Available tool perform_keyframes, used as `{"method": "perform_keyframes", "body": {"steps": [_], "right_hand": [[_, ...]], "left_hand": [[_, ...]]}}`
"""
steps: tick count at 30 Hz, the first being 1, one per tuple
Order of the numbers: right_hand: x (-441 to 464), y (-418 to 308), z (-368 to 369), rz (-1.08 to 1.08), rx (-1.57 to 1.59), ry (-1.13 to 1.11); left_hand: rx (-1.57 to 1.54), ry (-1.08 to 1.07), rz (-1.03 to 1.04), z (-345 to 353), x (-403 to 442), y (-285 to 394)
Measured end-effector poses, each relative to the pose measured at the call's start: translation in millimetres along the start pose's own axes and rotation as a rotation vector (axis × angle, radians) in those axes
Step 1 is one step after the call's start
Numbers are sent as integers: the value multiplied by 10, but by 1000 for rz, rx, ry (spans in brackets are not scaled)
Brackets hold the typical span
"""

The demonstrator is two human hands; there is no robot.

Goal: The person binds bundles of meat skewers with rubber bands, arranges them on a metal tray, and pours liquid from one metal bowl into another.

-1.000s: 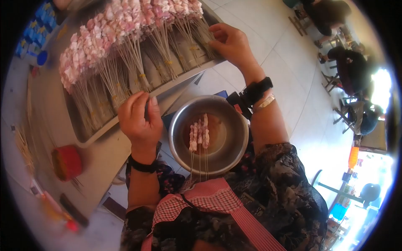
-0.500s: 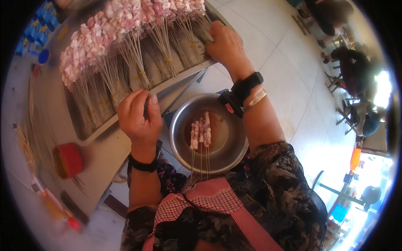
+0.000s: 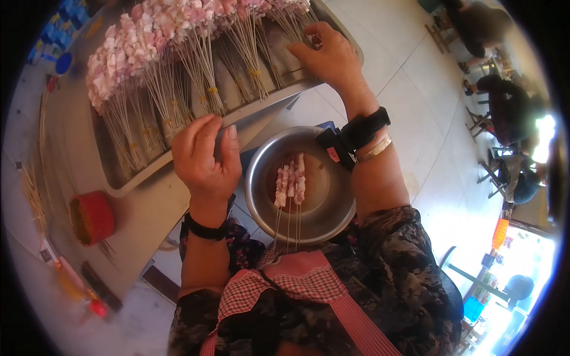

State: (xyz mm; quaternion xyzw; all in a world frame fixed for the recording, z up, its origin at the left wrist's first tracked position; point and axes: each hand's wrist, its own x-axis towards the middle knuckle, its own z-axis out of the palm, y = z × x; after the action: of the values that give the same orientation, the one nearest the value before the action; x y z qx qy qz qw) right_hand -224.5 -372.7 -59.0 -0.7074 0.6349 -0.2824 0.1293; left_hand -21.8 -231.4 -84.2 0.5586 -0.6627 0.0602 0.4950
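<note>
Bundles of raw meat skewers (image 3: 178, 32), their thin sticks tied with yellow bands, lie in a metal tray (image 3: 261, 105). My right hand (image 3: 332, 56) is over the tray's right end beside the stick ends, thumb and fingers apart, with nothing visible in it. My left hand (image 3: 205, 157) hovers by the near rim, fingers loosely curled and thumb apart, seemingly holding nothing; its palm is partly hidden. Below, a steel basin (image 3: 258, 204) holds several meat skewers (image 3: 291, 184) leaning on its near side, with reddish liquid at the bottom.
The tray rests on a table (image 3: 142, 228) with a red container (image 3: 95, 218), loose sticks (image 3: 32, 199) and a blue cup (image 3: 63, 62). Tiled floor (image 3: 409, 118) extends to the right, where seated people (image 3: 502, 101) appear near the bright doorway.
My right hand has come away from the skewer sticks at the tray's right end, its fingers spreading. My left hand stays near the rim, its thumb a little farther from the fingers.
</note>
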Motion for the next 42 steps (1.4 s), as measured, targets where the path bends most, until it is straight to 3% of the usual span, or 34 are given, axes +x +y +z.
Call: {"method": "perform_keyframes", "body": {"steps": [3,6,9,10,13,14,29,35,38,42], "right_hand": [[-6,-67,75,-84,43,142],[-142,-473,37,-66,-216,37],[-117,-470,171,-105,-321,130],[-217,-627,23,-84,-205,61],[-151,-445,233,-177,-294,177],[-128,-407,219,-154,-207,49],[-103,-388,211,-259,18,-48],[-120,-524,273,-201,223,-84],[-220,-634,374,-204,-102,28],[-207,-665,393,-209,-126,71]], "left_hand": [[22,-26,-14,-31,16,25],[-2,-18,-28,-30,17,32],[-40,19,-15,-8,14,15],[-43,11,-10,-13,15,8],[-63,10,-10,-19,20,-16],[-76,9,-13,-26,22,-15],[-141,-16,1,-58,-7,-93],[-132,-22,5,-57,-23,-95],[-128,-33,10,-75,3,-82],[-121,-36,29,-82,35,-65]]}}
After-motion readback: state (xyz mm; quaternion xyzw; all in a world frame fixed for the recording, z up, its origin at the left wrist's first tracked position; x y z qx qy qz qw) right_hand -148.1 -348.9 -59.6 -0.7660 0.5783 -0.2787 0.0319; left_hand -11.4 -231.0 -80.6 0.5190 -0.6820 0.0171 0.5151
